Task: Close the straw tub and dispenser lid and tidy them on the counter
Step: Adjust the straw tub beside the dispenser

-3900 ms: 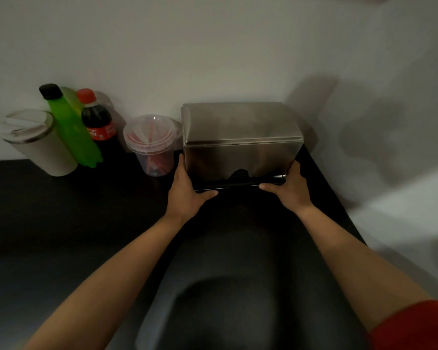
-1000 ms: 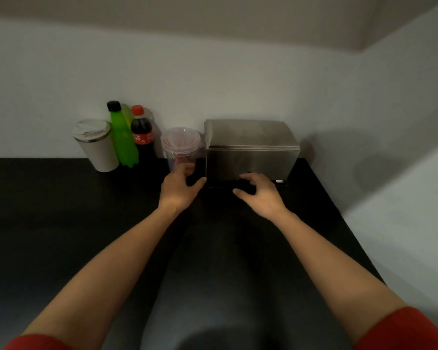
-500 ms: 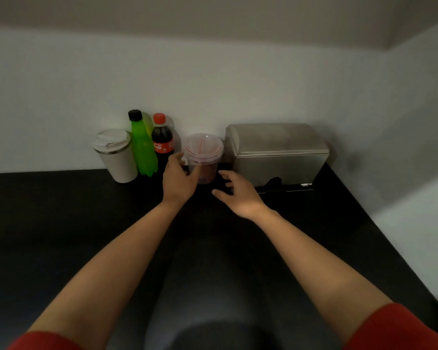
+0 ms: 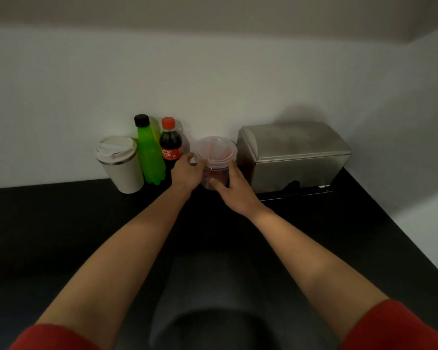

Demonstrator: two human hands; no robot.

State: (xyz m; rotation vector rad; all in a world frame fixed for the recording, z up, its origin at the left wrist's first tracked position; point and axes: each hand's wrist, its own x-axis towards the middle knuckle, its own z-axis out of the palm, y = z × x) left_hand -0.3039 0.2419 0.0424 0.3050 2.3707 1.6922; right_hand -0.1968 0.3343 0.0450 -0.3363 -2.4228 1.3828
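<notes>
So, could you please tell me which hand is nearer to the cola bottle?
Left. The left hand sits just beside the cola bottle, on the straw tub's left side; the right hand is on the tub's far side, nearer the steel dispenser.

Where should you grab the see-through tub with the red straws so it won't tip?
Best by its round side wall, below the wider lid, one hand from each side. The straw tub stands upright, hemmed in by the cola bottle and metal dispenser, so the left hand and right hand come in from the front.
</notes>
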